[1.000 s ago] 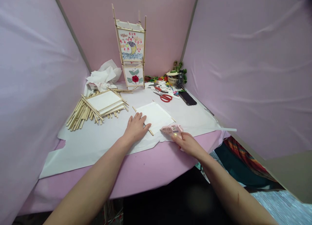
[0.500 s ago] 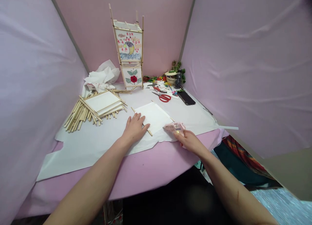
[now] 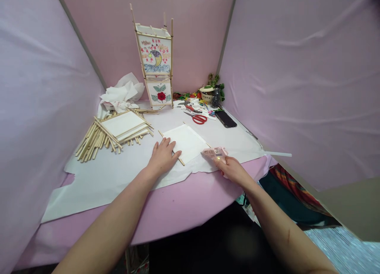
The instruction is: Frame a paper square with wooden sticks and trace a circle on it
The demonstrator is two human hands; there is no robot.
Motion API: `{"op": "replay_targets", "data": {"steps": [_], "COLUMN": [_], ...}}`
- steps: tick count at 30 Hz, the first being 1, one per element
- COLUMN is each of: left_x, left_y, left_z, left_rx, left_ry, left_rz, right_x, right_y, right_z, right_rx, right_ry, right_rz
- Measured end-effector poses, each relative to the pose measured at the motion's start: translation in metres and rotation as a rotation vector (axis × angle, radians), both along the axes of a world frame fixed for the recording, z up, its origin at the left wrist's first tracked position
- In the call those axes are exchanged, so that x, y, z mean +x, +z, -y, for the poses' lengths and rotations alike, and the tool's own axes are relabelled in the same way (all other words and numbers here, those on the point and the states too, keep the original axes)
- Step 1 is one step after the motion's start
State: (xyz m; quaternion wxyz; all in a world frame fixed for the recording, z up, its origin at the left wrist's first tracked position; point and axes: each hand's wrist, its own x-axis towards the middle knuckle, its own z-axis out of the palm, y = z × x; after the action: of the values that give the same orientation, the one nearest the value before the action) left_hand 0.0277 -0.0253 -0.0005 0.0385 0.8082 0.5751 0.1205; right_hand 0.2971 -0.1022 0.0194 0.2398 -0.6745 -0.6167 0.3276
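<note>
My left hand [image 3: 163, 154] lies flat with fingers apart, over a thin wooden stick [image 3: 181, 162] along the left edge of a white paper sheet [image 3: 191, 141]. Another stick [image 3: 208, 145] pokes out at the sheet's right corner. In my right hand [image 3: 233, 169] is a pink glue gun [image 3: 214, 152], its nozzle pointing left, close to the sheet's right edge. A small yellow light glows on its body. A long white glue stick [image 3: 277, 154] shows to the right, in line with the gun's back.
Framed white panels [image 3: 124, 121] lie on a heap of wooden sticks [image 3: 95, 141] at left. Behind stands a tall lantern-like frame [image 3: 156, 56] with painted panels. Crumpled white paper [image 3: 123, 92], red-handled scissors [image 3: 198, 119], a phone [image 3: 226, 119] and a bowl [image 3: 207, 94] sit toward the back.
The glue gun has moved slightly right and up, away from the sheet's edge. My left hand keeps its place on the stick and sheet. The whole view has shifted a little.
</note>
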Motion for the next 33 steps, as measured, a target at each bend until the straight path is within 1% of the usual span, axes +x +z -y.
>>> {"op": "replay_targets", "data": {"steps": [8, 13, 33], "left_x": [0.0005, 0.0009, 0.0003], "left_y": [0.0017, 0.0019, 0.0002], "left_z": [0.0010, 0.0007, -0.0010], "left_rx": [-0.001, -0.004, -0.002], "left_ry": [-0.001, 0.000, -0.005], "left_rz": [0.001, -0.011, -0.018], "right_x": [0.0020, 0.0039, 0.0098], "right_y": [-0.0004, -0.0003, -0.0002], "right_z": [-0.0006, -0.0023, -0.0047], "right_rx": [-0.015, -0.011, 0.012], "right_ry": [-0.034, -0.084, -0.127], "right_rz": [-0.020, -0.051, -0.056]}}
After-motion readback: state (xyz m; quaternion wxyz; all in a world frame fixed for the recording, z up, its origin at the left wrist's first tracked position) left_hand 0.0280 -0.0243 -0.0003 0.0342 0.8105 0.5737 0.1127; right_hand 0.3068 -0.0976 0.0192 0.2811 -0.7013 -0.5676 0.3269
